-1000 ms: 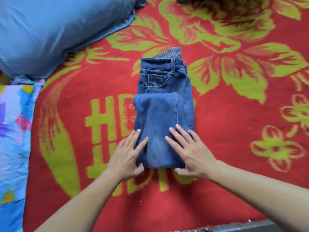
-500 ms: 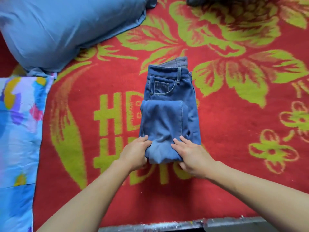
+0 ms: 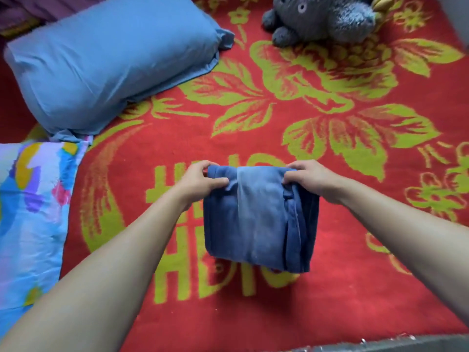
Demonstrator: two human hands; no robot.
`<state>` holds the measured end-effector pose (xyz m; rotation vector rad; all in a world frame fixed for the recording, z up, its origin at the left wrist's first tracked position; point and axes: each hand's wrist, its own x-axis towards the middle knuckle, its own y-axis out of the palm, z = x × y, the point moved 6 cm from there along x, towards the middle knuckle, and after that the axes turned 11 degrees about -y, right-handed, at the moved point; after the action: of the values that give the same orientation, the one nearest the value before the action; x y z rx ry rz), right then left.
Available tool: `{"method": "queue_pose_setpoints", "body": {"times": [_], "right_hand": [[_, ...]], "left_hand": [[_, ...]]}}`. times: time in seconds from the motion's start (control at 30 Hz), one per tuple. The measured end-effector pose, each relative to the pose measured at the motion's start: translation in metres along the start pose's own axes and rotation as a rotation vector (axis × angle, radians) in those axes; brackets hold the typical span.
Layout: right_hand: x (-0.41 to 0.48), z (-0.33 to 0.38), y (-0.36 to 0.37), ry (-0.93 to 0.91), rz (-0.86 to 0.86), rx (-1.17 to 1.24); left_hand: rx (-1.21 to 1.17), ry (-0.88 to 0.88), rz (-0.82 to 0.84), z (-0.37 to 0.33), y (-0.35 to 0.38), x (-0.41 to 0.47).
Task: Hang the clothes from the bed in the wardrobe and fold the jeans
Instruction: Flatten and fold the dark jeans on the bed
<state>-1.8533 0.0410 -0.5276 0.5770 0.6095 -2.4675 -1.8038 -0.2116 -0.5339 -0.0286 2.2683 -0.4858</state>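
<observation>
The blue jeans (image 3: pixel 256 219) lie as a compact folded bundle in the middle of the red blanket with green flowers (image 3: pixel 355 288). My left hand (image 3: pixel 200 180) grips the far left corner of the bundle, thumb on top and fingers curled round the edge. My right hand (image 3: pixel 311 177) grips the far right corner the same way. Both forearms reach in from the bottom of the view. The waistband and pockets are hidden inside the fold.
A blue pillow (image 3: pixel 106 59) lies at the far left. A multicoloured pillow (image 3: pixel 33 212) sits at the left edge. A grey plush toy (image 3: pixel 322 16) rests at the far top right. The bed's grey front edge (image 3: pixel 380 345) runs along the bottom.
My hands took hold of the near end of the jeans and folded it away from me over the waistband. The jeans are now a shorter bundle, with both hands at its far edge.
</observation>
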Motion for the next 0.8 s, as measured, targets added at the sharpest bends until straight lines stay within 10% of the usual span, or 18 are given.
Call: {"method": "queue_pose_setpoints", "body": {"times": [0.17,0.27,0.4,0.8], "right_hand": [[0.024,-0.042,-0.001,-0.036,-0.161,-0.582],[0.016,-0.024,0.018,-0.400,-0.359,-0.980],[0.019,-0.070,0.068,-0.490,-0.049,-1.127],[0.071,-0.102,0.037,-0.060,0.215,-0.679]], "left_hand": [[0.192,-0.022,-0.240,0.039,0.049,0.024],[0.354,0.062,-0.494,0.063,0.066,0.009],[0.542,0.125,-0.483,0.103,0.098,0.015],[0.440,0.111,-0.172,0.076,0.087,0.061]]}}
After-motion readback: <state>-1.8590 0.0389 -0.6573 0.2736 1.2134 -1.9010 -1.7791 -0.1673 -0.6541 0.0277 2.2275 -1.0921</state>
